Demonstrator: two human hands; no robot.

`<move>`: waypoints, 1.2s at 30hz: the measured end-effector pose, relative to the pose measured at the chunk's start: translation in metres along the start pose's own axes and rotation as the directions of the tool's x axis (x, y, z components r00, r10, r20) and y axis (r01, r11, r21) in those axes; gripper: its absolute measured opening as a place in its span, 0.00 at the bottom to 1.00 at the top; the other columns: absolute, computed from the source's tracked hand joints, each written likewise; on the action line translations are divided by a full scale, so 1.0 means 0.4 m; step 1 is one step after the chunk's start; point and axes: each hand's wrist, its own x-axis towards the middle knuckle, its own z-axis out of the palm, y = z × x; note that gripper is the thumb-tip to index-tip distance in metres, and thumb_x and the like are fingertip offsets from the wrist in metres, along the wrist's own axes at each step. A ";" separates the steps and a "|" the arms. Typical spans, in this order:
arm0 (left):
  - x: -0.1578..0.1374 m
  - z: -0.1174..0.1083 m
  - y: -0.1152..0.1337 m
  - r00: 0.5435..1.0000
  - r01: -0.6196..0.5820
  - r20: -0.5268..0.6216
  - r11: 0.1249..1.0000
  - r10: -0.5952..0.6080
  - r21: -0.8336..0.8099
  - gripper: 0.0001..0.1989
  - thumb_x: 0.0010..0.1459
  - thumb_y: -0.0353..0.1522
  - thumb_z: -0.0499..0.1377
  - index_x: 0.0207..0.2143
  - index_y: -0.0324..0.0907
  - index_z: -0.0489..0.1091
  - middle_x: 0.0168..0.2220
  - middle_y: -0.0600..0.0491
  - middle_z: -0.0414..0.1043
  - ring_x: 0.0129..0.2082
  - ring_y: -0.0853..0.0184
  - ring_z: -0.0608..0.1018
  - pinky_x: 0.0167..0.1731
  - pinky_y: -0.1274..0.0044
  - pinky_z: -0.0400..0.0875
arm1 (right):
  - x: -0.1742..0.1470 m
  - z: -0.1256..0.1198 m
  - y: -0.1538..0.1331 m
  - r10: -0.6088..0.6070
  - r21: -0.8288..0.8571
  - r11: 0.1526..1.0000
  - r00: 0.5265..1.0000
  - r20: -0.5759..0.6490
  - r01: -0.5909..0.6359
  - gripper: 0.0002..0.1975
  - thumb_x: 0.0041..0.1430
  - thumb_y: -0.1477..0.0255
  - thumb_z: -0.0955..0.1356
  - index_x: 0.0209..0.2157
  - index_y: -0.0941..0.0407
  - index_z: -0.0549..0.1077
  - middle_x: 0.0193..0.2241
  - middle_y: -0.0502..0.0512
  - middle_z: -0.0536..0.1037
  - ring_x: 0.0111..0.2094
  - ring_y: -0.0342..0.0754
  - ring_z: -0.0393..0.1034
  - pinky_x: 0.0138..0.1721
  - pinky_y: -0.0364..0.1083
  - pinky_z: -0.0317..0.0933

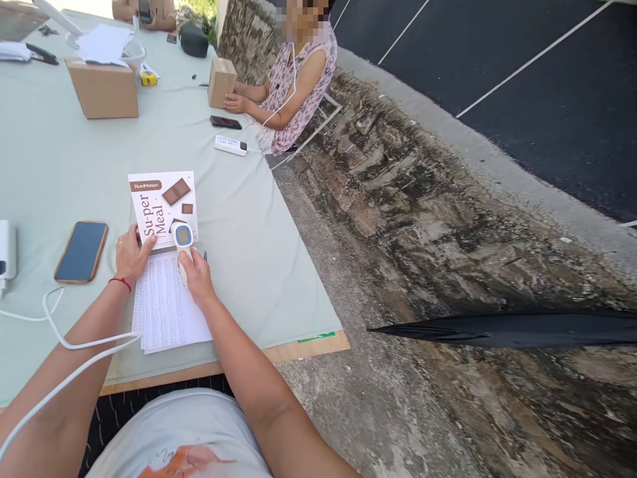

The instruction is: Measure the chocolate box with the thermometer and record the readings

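My right hand [198,277] grips a small white handheld device with a blue-ringed screen [183,238], held over the lower edge of a white "Su-per Meal" box [162,202]. My left hand [131,253] rests on the box's lower left corner, a red thread around its wrist. Both hands lie above a printed sheet of paper [166,312] on the pale green tablecloth [249,252]. A dark pen tip [205,255] shows beside my right hand.
A phone in a brown case [81,251] lies left of the box, a white cable [64,342] and white device [6,252] further left. Cardboard boxes [103,89] stand at the back. Another person sits at the far side holding a small box [221,82]. A black umbrella [507,328] lies right.
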 end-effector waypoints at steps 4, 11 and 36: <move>-0.002 -0.001 0.008 1.000 -0.004 -0.004 1.000 0.004 0.026 0.32 0.70 0.53 0.47 0.61 0.40 0.70 0.52 0.37 0.80 0.59 0.39 0.76 0.59 0.51 0.70 | -0.048 -0.029 -0.037 0.001 0.075 0.997 1.000 0.012 -0.002 0.26 0.62 0.42 0.69 0.38 0.52 0.75 0.31 0.51 0.76 0.37 0.51 0.70 0.44 0.49 0.68; -0.002 -0.001 0.006 1.000 0.004 -0.010 1.000 -0.004 0.031 0.31 0.70 0.52 0.47 0.61 0.41 0.70 0.52 0.37 0.79 0.59 0.39 0.75 0.60 0.50 0.69 | -0.105 -0.092 -0.085 -0.017 0.026 0.999 0.998 -0.054 0.018 0.25 0.63 0.42 0.70 0.35 0.52 0.74 0.28 0.49 0.72 0.34 0.49 0.65 0.39 0.47 0.65; -0.022 0.017 -0.006 0.998 -0.058 0.019 0.998 0.059 -0.030 0.37 0.67 0.50 0.51 0.71 0.40 0.59 0.66 0.37 0.71 0.70 0.42 0.67 0.70 0.50 0.60 | 0.009 -0.227 0.103 -0.219 -0.704 0.707 0.967 -0.130 0.066 0.13 0.63 0.63 0.69 0.46 0.51 0.80 0.38 0.57 0.78 0.43 0.56 0.70 0.48 0.53 0.65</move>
